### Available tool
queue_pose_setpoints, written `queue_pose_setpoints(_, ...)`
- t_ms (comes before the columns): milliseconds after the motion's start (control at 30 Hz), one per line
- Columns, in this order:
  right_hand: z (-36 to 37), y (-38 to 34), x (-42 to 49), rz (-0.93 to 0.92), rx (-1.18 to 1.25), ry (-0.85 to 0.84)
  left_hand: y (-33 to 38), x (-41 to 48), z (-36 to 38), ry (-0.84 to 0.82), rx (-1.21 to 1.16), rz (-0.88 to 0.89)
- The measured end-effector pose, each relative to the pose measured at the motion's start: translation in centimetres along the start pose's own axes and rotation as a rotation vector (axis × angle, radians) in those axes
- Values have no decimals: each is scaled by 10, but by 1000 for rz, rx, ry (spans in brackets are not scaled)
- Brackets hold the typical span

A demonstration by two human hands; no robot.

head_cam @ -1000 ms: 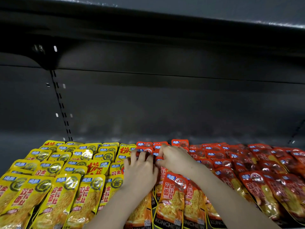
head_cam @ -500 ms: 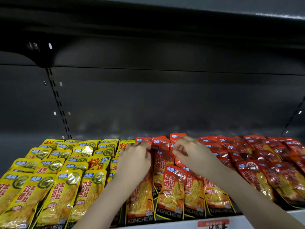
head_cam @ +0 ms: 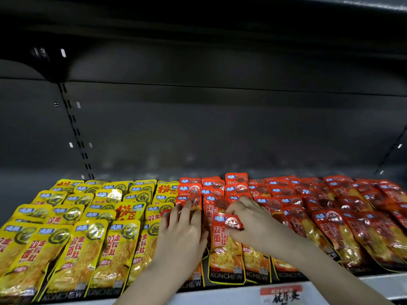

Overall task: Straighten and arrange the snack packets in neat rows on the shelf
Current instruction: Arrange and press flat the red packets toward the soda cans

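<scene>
Snack packets lie in overlapping rows on a dark shelf: yellow packets (head_cam: 83,249) on the left, orange packets (head_cam: 211,190) in the middle, dark red packets (head_cam: 343,234) on the right. My left hand (head_cam: 182,236) rests flat with straight fingers on the orange column beside the yellow rows, and its fingertips touch a small orange packet (head_cam: 193,200). My right hand (head_cam: 255,225) pinches the top edge of the front orange packet (head_cam: 224,252) between thumb and curled fingers. My forearms hide the packets beneath them.
The white front edge of the shelf (head_cam: 220,293) carries a red and white price tag (head_cam: 282,293). Behind the rows are a bare strip of shelf and the dark back wall (head_cam: 220,133). An upper shelf (head_cam: 198,23) hangs overhead.
Both hands have come back from the rear orange packets toward the front. My right hand has dropped onto the front orange packet and taken its top edge.
</scene>
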State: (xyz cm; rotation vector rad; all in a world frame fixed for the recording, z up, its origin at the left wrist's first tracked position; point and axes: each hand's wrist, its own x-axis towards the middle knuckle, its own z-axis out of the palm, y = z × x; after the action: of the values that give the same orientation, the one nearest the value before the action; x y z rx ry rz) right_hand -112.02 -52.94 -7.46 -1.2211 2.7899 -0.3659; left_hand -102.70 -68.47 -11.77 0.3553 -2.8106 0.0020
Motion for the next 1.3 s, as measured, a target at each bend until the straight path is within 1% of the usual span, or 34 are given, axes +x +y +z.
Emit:
queue_pose_setpoints(200, 7, -5, 18, -31, 142, 49, -3, -1, 2, 64, 0, 9)
queue_pose_setpoints(300, 7, -5, 23, -53, 151, 47, -10, 4, -5, 90, -46, 3)
queue_pose_setpoints(400, 8, -3, 24, -78, 140, 44, -25, 5, -16, 33, 22, -90)
queue_pose_setpoints(467, 11, -1, 23, -87, 124, 59, -32, 3, -27, -20, 47, -120)
queue_pose_setpoints(533, 13, 0, 22, -91, 101, 82, -33, 0, -34, -104, -5, -123)
queue_pose_setpoints(600, 13, 0, 21, -100, 67, 107, -37, -2, -30, -86, -61, -70)
queue_pose_setpoints(767, 12, -8, 14, -141, -22, 193, -37, -5, -27, -123, -163, -21)
queue_pose_setpoints(933, 17, -24, 1, -219, -16, 133, -35, 2, -16, -80, -318, -17)
queue_pose_setpoints(1067, 23, -26, 0, -220, -11, 106, -32, 4, -11, -28, -414, 12)
queue_pose_setpoints(1200, 22, -24, 1, -205, 16, 136, -29, 5, -9, -14, -461, 31)
queue_pose_setpoints(1300, 18, -20, 10, -157, 28, 214, -32, 11, -14, 25, -449, -5)
